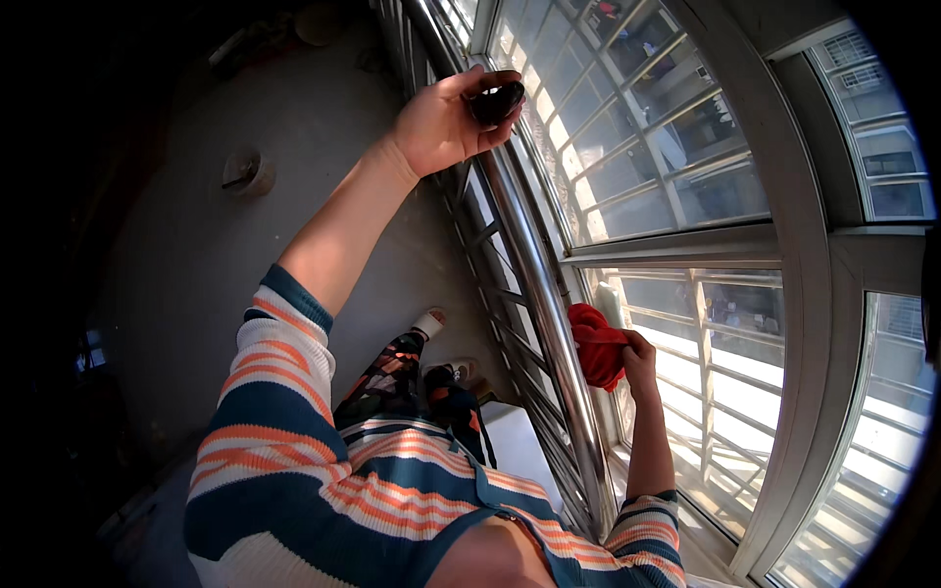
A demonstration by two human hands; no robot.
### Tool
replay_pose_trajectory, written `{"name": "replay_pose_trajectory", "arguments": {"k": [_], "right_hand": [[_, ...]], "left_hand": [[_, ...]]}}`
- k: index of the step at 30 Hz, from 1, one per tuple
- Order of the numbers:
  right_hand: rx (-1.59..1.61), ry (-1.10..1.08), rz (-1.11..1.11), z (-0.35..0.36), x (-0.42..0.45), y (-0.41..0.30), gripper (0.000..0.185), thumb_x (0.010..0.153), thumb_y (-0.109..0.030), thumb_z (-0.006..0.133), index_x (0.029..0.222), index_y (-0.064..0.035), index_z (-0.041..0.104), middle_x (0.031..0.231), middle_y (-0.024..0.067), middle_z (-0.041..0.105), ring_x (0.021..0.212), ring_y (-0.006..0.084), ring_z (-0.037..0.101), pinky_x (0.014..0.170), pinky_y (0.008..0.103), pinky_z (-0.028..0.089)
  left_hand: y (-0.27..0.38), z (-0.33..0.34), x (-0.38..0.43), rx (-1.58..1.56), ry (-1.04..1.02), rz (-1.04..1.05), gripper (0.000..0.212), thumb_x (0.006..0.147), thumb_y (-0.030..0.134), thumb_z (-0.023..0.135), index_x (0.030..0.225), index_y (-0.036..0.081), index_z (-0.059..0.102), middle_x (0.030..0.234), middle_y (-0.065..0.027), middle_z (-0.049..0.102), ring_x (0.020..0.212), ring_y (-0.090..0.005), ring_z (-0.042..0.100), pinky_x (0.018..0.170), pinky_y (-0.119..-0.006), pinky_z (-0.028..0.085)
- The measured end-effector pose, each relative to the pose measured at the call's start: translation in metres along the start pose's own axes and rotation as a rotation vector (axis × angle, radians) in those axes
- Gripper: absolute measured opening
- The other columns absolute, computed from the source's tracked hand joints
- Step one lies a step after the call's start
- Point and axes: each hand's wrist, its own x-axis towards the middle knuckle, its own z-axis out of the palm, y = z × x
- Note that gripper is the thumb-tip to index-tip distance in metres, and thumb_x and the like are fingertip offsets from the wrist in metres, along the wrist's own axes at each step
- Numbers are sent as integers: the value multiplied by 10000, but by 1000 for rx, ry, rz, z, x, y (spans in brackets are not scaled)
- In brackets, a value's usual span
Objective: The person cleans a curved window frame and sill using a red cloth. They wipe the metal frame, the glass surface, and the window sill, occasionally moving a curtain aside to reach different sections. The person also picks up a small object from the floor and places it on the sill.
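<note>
My left hand (448, 121) is raised at the upper middle of the view, above the metal handrail (540, 279). Its fingers curl around a small, dark, glossy rounded object (498, 103); what it is exactly cannot be told. Lower and to the right, my right hand (641, 359) grips the edge of a bunched red cloth (599, 353). The cloth hangs on the window side of the handrail, near the lower window pane (742, 301).
Window frames (801, 220) rise at the right, with a barred grille (704, 367) outside. A pale object (609, 303) stands behind the cloth. A clear tub (253, 176) sits on the grey floor (309, 132). Near my legs is a white surface (514, 434).
</note>
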Motion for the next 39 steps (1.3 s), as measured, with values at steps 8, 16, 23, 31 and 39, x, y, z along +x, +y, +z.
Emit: {"name": "replay_pose_trajectory", "arguments": {"k": [8,16,23,31,39], "right_hand": [[-4,22,8,10,-15,-14,388,813,24,401,1145,44,600,1003,86,653,872,142,605,752,260,493],[-91,61,17,-24,9,-14,412,774,67,374,1099,51,627,952,68,654,822,125,592,742,244,475],[-64,77,35,-16,5,-26,407,771,68,370,1081,42,633,927,58,651,749,106,588,646,226,480],[-27,120,73,-18,-7,-41,393,786,61,366,1076,34,630,902,54,648,728,109,589,620,242,492],[-13,162,114,-12,-19,-29,401,802,59,365,1113,27,615,929,57,641,733,110,574,607,249,481]], "left_hand": [[14,-94,-175,-496,275,154,482,949,499,474,1099,56,594,1106,-92,548,861,-197,522,680,-310,481],[0,-96,-205,-342,675,260,372,967,438,472,1174,136,539,1224,-105,566,1235,-280,479,1060,-621,250],[50,-196,-244,-566,1226,509,390,951,448,512,1125,99,503,1184,-122,554,1174,-283,525,1046,-597,297],[164,-222,-280,58,1510,413,913,851,650,524,1505,115,178,1509,-172,267,1397,-302,275,1083,-617,217],[18,-124,-109,663,989,154,274,914,318,568,1053,84,606,937,-22,640,790,-91,564,673,-246,448]]}}
